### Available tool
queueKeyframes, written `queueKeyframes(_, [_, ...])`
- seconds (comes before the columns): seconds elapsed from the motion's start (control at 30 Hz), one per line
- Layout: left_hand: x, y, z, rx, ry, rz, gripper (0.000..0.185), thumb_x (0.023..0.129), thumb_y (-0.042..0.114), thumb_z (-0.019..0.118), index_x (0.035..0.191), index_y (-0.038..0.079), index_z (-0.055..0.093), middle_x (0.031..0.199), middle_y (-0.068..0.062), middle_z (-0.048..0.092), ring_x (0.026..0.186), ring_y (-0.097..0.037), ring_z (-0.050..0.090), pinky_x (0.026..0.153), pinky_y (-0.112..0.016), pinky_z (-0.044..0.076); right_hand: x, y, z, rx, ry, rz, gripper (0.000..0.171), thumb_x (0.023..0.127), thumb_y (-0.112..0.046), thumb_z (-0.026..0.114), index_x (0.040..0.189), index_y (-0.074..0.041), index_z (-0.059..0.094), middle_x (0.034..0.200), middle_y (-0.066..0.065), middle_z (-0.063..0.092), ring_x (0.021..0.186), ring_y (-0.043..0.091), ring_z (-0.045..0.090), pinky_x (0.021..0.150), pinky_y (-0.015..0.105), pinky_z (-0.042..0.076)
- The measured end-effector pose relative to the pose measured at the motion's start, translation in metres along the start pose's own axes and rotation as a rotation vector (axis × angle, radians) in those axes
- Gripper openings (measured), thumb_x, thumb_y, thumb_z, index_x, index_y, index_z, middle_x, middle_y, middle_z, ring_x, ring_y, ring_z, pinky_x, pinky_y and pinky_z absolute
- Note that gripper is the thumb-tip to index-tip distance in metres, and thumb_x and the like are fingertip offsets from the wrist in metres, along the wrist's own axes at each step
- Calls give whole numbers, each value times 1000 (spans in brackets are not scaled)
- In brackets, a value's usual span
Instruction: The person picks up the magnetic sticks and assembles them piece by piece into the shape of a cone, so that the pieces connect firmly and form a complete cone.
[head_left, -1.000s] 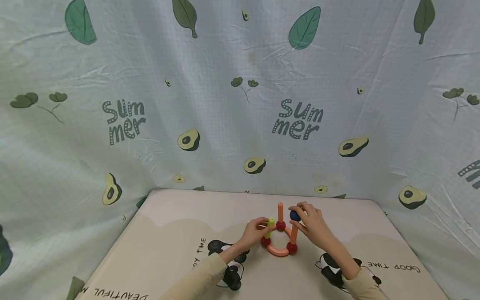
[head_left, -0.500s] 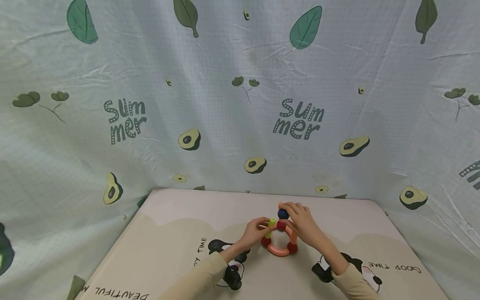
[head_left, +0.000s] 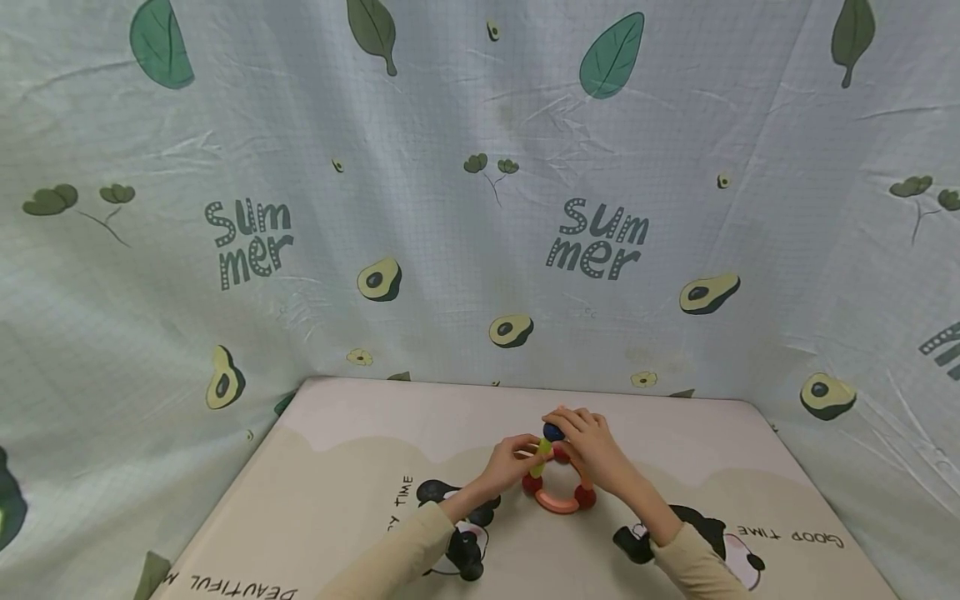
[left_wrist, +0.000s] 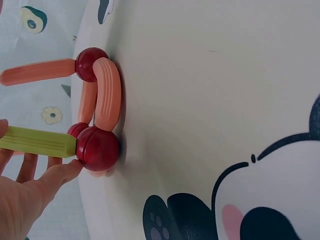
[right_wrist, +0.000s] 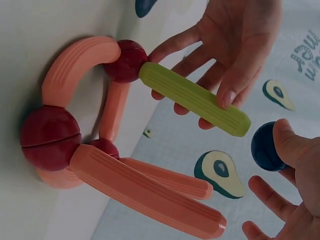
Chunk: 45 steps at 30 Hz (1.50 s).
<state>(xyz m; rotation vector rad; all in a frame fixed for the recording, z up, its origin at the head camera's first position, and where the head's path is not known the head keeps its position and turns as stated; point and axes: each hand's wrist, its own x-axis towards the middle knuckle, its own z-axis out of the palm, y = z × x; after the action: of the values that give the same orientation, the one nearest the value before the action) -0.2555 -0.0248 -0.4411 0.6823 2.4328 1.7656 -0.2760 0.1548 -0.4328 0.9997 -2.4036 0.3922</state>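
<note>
The left hand (head_left: 504, 463) steadies the upright yellow-green plastic rod (right_wrist: 194, 98); the right hand (head_left: 592, 444) pinches a dark blue ball (right_wrist: 265, 146) just above, at 12 o'clock of the orange ring base (head_left: 557, 501) on the bench (head_left: 360, 467). Capping step; next needs all three rod tips gathered under the ball.

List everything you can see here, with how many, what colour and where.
Red balls: three, dark red, on the mat, joining the base ring.
Curved bars: three visible, salmon, flat between the red balls.
Straight sticks: two, salmon, rising from red balls.
Green stick: one, yellow-green, standing on a red ball.
Blue ball: one, dark blue, above the stick tips.
Mat: one, cream, panda print.
Cloth backdrop: one, pale, avocado and leaf print.
Left hand: holds the green stick.
Right hand: pinches the blue ball.
</note>
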Motion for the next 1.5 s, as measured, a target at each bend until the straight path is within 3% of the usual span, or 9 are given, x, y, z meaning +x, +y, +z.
queueKeyframes(0.1, [1, -1, 0, -3, -3, -13, 22, 86, 4, 53, 102, -8, 59, 104, -27, 60, 97, -39, 57, 81, -45, 48, 1, -1, 1, -8, -9, 9, 42, 76, -10, 67, 117, -14, 55, 115, 2, 57, 100, 20, 49, 77, 42, 37])
queueKeyframes(0.27, [11, -26, 5, 19, 7, -29, 21, 86, 11, 56, 102, -1, 61, 104, -20, 62, 93, -32, 61, 77, -38, 51, 1, -2, 1, 3, -26, 23, 41, 78, -12, 66, 118, -14, 55, 116, 1, 57, 100, 18, 49, 77, 41, 36])
queueKeyframes(0.33, [12, -29, 6, 25, 15, -26, 21, 86, 12, 56, 102, 0, 61, 103, -19, 63, 93, -31, 61, 77, -37, 51, 2, -2, 2, 3, -29, 23, 40, 79, -14, 65, 118, -15, 55, 115, 0, 57, 99, 17, 49, 77, 40, 35])
queueKeyframes(0.5, [3, -5, 1, 14, 4, -13, 22, 86, 7, 55, 102, -7, 59, 102, -25, 62, 95, -38, 58, 80, -42, 49, 2, -4, 2, 8, -28, 25, 39, 79, -14, 65, 117, -16, 55, 114, 0, 58, 98, 17, 49, 78, 41, 35])
queueKeyframes(0.6, [1, 1, 0, 22, 1, -9, 21, 86, 7, 54, 101, -8, 59, 102, -26, 61, 94, -39, 58, 79, -42, 50, 2, -5, 2, 13, -31, 31, 40, 78, -14, 65, 117, -16, 55, 114, 0, 57, 98, 17, 49, 78, 42, 35])
queueKeyframes(0.93, [0, 2, 1, 7, -2, -6, 22, 86, 6, 54, 101, -8, 59, 103, -26, 60, 95, -40, 58, 80, -45, 49, 0, -2, 5, 21, -20, 33, 41, 78, -14, 66, 118, -15, 55, 115, 1, 58, 96, 17, 49, 74, 36, 34])
queueKeyframes(1.2, [-1, 0, 1, -2, -6, 7, 21, 86, 4, 53, 101, -9, 59, 104, -27, 60, 95, -41, 58, 79, -43, 49, -4, 1, 5, 82, -41, 91, 43, 78, -14, 66, 119, -12, 54, 118, 5, 56, 100, 19, 49, 78, 41, 36])
queueKeyframes(1.4, [0, 1, 2, 14, 14, 2, 21, 86, 4, 54, 101, -9, 59, 102, -26, 61, 96, -39, 58, 81, -44, 48, -8, 6, 6, 216, -12, 168, 37, 83, -16, 60, 119, -8, 53, 119, 11, 56, 106, 25, 50, 86, 49, 37])
queueKeyframes(1.5, [0, 2, 2, 14, 19, 1, 21, 86, 4, 54, 101, -9, 59, 102, -26, 61, 97, -39, 57, 81, -45, 48, -10, 10, 8, 288, 11, 208, 34, 86, -13, 57, 119, -4, 53, 116, 11, 56, 103, 25, 51, 84, 46, 40])
